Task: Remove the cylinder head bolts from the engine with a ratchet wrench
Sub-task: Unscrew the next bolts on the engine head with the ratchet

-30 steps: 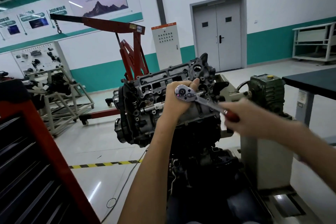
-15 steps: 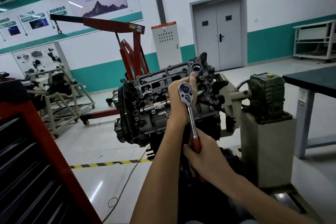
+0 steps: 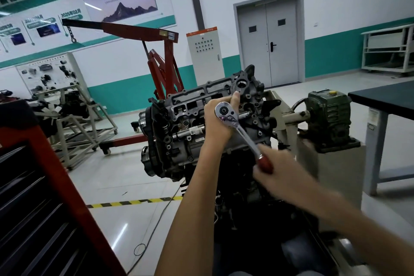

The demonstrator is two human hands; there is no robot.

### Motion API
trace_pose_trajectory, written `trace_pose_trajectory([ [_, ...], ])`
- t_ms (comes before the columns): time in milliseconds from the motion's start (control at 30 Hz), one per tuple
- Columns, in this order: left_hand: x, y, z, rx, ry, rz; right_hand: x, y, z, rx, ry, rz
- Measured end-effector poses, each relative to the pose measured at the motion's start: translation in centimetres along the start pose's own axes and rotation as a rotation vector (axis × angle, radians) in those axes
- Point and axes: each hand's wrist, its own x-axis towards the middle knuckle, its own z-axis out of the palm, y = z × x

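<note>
At the lower left of the frame, closest to us, is a red tool chest [image 3: 44, 163] with dark drawers. In the lower right, the right hand [image 3: 277, 170] looks blurry. Its fingers are wrapped tight round the red handle of the ratchet wrench [image 3: 237, 129]. The shiny wrench slants up and to the left, to the middle of the frame. There the left hand [image 3: 218, 124] is curled round the back of the wrench's round head, with the thumb pointing up. The head sits against the top face of the engine [image 3: 186, 123]. The hand hides the bolt under it. The engine is tipped on its side on a stand. A green gearbox [image 3: 329, 116] is just right of it. On the floor, lower middle, runs a yellow and black stripe [image 3: 134, 203]. Farther back, upper left, stands a red crane [image 3: 165, 63]. A grey double door [image 3: 268, 40] is at the upper right.
</note>
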Motion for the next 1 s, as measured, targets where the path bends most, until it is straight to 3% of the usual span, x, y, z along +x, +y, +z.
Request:
trace_pose_trajectory([
  [100, 0.2, 0.5, 0.6, 0.066, 0.051, 0.000, -1.3, -2.6, 5.6, 0.396, 0.037, 0.117],
  [167, 0.2, 0.4, 0.7, 0.087, 0.066, -0.001, -1.2, -3.0, 6.6, 0.451, 0.056, 0.121],
  [267, 0.1, -0.4, -0.2, 0.012, 0.019, -0.014, -0.4, -0.9, 2.5, 0.156, -0.014, 0.030],
  [367, 0.2, -0.6, -1.1, 0.001, -0.092, 0.013, 2.4, 1.2, -4.9, -0.229, -0.218, -0.118],
  [433, 0.3, -0.4, -1.1, 0.032, -0.153, 0.023, 4.6, 1.4, -8.7, -0.531, -0.213, -0.205],
  [500, 0.3, -0.3, -0.9, 0.047, -0.154, 0.019, 5.6, 1.3, -9.8, -0.646, -0.139, -0.252],
  [600, -0.1, -0.8, -0.5, -0.041, -0.054, -0.012, 3.3, 1.7, -6.5, -0.466, -0.121, -0.153],
  [767, -0.4, 0.0, 0.3, -0.008, 0.084, -0.038, -1.0, -1.5, 4.3, 0.268, -0.003, 0.119],
  [833, -0.3, 0.3, 0.4, 0.019, 0.100, -0.036, -1.2, -2.8, 6.6, 0.411, 0.051, 0.132],
  [900, -0.2, 0.0, 0.1, 0.018, 0.101, -0.050, -0.9, -2.6, 5.6, 0.341, 0.023, 0.099],
  [1000, -0.2, -0.2, -0.9, -0.008, 0.005, -0.040, 0.6, 0.0, -0.4, 0.019, -0.153, -0.026],
])
